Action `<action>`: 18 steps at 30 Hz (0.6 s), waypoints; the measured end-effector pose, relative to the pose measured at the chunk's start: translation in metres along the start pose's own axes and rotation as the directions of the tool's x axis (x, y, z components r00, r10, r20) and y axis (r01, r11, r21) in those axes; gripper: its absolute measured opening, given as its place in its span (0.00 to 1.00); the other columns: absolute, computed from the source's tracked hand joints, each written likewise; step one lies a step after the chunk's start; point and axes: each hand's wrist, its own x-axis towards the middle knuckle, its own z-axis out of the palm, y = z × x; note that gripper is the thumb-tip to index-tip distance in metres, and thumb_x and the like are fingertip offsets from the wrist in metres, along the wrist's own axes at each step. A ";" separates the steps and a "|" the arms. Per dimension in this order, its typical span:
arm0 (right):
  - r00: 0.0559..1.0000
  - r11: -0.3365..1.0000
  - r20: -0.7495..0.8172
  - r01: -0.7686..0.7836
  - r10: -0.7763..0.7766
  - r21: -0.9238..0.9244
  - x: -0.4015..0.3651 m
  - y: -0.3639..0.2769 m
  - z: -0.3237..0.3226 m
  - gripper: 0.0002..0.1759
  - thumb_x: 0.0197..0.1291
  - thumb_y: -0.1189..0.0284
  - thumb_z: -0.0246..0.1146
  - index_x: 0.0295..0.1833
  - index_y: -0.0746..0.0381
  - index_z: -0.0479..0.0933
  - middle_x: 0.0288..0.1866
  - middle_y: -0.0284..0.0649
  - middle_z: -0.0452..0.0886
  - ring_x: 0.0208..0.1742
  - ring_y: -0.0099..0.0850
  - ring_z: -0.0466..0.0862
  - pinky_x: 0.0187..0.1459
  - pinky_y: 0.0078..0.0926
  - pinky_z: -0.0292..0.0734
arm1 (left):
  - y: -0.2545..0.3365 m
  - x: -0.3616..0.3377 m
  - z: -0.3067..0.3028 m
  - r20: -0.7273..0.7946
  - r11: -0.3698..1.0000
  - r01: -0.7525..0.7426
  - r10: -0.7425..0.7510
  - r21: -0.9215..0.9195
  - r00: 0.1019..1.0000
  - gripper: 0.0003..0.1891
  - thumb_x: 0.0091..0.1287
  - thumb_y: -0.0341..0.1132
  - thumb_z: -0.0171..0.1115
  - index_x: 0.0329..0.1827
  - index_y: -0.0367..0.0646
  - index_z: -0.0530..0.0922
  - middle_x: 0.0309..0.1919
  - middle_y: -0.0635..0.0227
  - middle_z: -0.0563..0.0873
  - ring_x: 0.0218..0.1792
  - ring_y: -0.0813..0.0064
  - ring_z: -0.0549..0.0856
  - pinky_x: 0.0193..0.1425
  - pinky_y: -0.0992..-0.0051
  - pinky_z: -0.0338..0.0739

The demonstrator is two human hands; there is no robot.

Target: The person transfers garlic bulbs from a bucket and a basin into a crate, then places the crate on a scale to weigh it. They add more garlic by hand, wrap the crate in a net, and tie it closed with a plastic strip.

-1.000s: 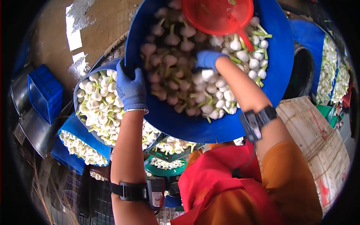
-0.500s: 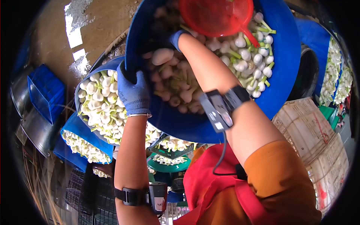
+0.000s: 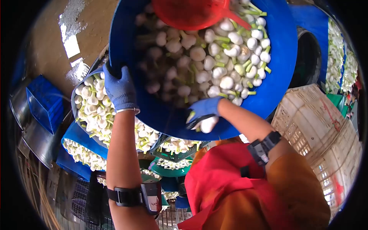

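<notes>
A large blue tub [image 3: 281, 57] holds many garlic bulbs [image 3: 226, 82] with short green stems, partly in shadow at the left. My left hand [image 3: 119, 88], in a blue glove, grips the tub's left rim. Near the tub's lower edge, my right hand [image 3: 205, 111], gloved in blue with dark fingertips, is closed around garlic bulbs [image 3: 209, 124]; some white bulbs show under its fingers. At the top of the tub lies a red plastic scoop [image 3: 188, 13], its handle pointing right over the bulbs.
Left of the tub stands a grey-blue container full of garlic [image 3: 92, 111]. Below it is another blue container [image 3: 82, 138]. A blue crate [image 3: 45, 103] is at far left, a green basin [image 3: 172, 170] below the tub, and white crates [image 3: 306, 115] at right.
My right hand has come up out of the tub's shadowed upper left to its lower edge, now with bulbs in it. The tub and my left hand appear shifted left and up.
</notes>
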 end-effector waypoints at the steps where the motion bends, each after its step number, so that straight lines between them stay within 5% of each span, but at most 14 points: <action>1: 0.869 0.848 -0.123 0.423 -0.479 -0.319 -0.009 0.039 0.021 0.28 0.38 0.61 0.66 0.50 0.58 0.77 0.42 0.44 0.82 0.46 0.42 0.81 0.49 0.39 0.76 | 0.000 -0.001 0.001 -0.005 0.999 -0.030 0.030 0.010 1.000 0.21 0.60 0.33 0.60 0.57 0.37 0.72 0.48 0.54 0.83 0.49 0.61 0.83 0.54 0.68 0.75; 2: 0.929 0.921 -0.185 0.261 -0.321 -0.289 -0.028 0.077 0.042 0.33 0.39 0.61 0.67 0.56 0.58 0.75 0.51 0.44 0.80 0.52 0.42 0.79 0.54 0.39 0.74 | -0.001 0.000 0.001 -0.006 1.000 -0.030 0.030 0.007 1.000 0.21 0.60 0.33 0.60 0.57 0.37 0.72 0.48 0.54 0.83 0.49 0.61 0.83 0.54 0.68 0.75; 3: 0.889 0.903 -0.265 0.282 -0.373 -0.324 -0.057 0.099 0.044 0.33 0.47 0.70 0.66 0.63 0.58 0.71 0.64 0.43 0.72 0.63 0.43 0.72 0.61 0.38 0.69 | -0.003 0.001 0.001 0.001 0.999 -0.040 0.040 0.012 0.999 0.21 0.60 0.33 0.60 0.57 0.37 0.72 0.47 0.53 0.83 0.48 0.60 0.83 0.54 0.67 0.75; 4: 0.868 0.957 -0.439 0.126 -0.234 -0.262 -0.088 0.089 0.048 0.30 0.51 0.71 0.65 0.63 0.57 0.71 0.63 0.42 0.73 0.60 0.36 0.75 0.58 0.36 0.72 | -0.007 0.003 0.000 0.005 0.999 -0.048 0.048 0.018 0.999 0.21 0.60 0.34 0.60 0.57 0.37 0.72 0.47 0.52 0.83 0.48 0.59 0.83 0.54 0.67 0.75; 5: 0.845 0.806 -0.534 0.314 0.004 0.503 -0.082 0.131 0.075 0.27 0.56 0.68 0.64 0.63 0.59 0.70 0.60 0.41 0.74 0.56 0.29 0.76 0.53 0.32 0.74 | -0.013 0.005 0.002 -0.021 0.996 -0.080 0.080 0.039 0.997 0.21 0.60 0.35 0.61 0.55 0.38 0.73 0.46 0.51 0.84 0.48 0.56 0.84 0.54 0.66 0.75; 6: 0.803 0.854 -0.584 0.218 0.118 0.473 -0.108 0.082 0.062 0.31 0.52 0.63 0.66 0.62 0.61 0.71 0.60 0.43 0.75 0.64 0.34 0.71 0.65 0.34 0.64 | -0.016 0.005 0.002 -0.022 0.997 -0.066 0.067 0.039 0.997 0.21 0.60 0.35 0.61 0.55 0.38 0.73 0.46 0.51 0.84 0.48 0.56 0.84 0.54 0.66 0.75; 8: 0.826 0.465 -0.461 0.285 0.325 0.838 -0.130 -0.022 0.036 0.28 0.59 0.60 0.62 0.61 0.64 0.71 0.56 0.44 0.76 0.60 0.32 0.74 0.63 0.31 0.65 | -0.015 0.008 0.003 -0.017 0.994 -0.108 0.108 0.031 0.994 0.21 0.59 0.38 0.61 0.53 0.38 0.74 0.44 0.50 0.84 0.47 0.54 0.83 0.53 0.65 0.75; 10: 0.726 0.578 -0.677 0.506 0.116 0.641 -0.101 -0.034 0.046 0.27 0.64 0.57 0.57 0.59 0.67 0.71 0.54 0.42 0.77 0.57 0.30 0.75 0.62 0.29 0.65 | -0.022 0.012 0.004 -0.025 0.992 -0.120 0.121 0.048 0.992 0.21 0.58 0.40 0.62 0.52 0.39 0.75 0.43 0.51 0.85 0.47 0.54 0.83 0.54 0.64 0.75; 12: 0.745 0.498 -0.666 0.562 0.044 0.660 -0.080 -0.063 0.060 0.27 0.62 0.56 0.59 0.58 0.66 0.72 0.54 0.40 0.77 0.57 0.29 0.74 0.61 0.28 0.65 | -0.025 0.015 0.006 -0.035 0.989 -0.133 0.136 0.065 0.990 0.22 0.57 0.42 0.62 0.52 0.39 0.75 0.43 0.52 0.85 0.47 0.54 0.83 0.54 0.64 0.75; 15: 0.810 0.536 -0.586 0.504 -0.021 0.677 -0.025 -0.083 0.098 0.26 0.61 0.57 0.61 0.58 0.64 0.72 0.54 0.39 0.77 0.55 0.27 0.75 0.59 0.25 0.66 | -0.030 0.019 0.007 -0.050 0.980 -0.149 0.157 0.135 0.986 0.24 0.56 0.46 0.62 0.51 0.41 0.76 0.44 0.54 0.85 0.48 0.52 0.83 0.54 0.62 0.74; 18: 0.969 0.695 -0.237 0.220 -0.073 0.684 0.041 -0.086 0.148 0.29 0.56 0.55 0.64 0.61 0.58 0.72 0.53 0.42 0.77 0.50 0.30 0.79 0.51 0.30 0.73 | -0.038 0.024 0.010 -0.060 0.972 -0.185 0.195 0.145 0.979 0.24 0.55 0.49 0.61 0.51 0.41 0.77 0.46 0.53 0.84 0.50 0.51 0.81 0.55 0.61 0.73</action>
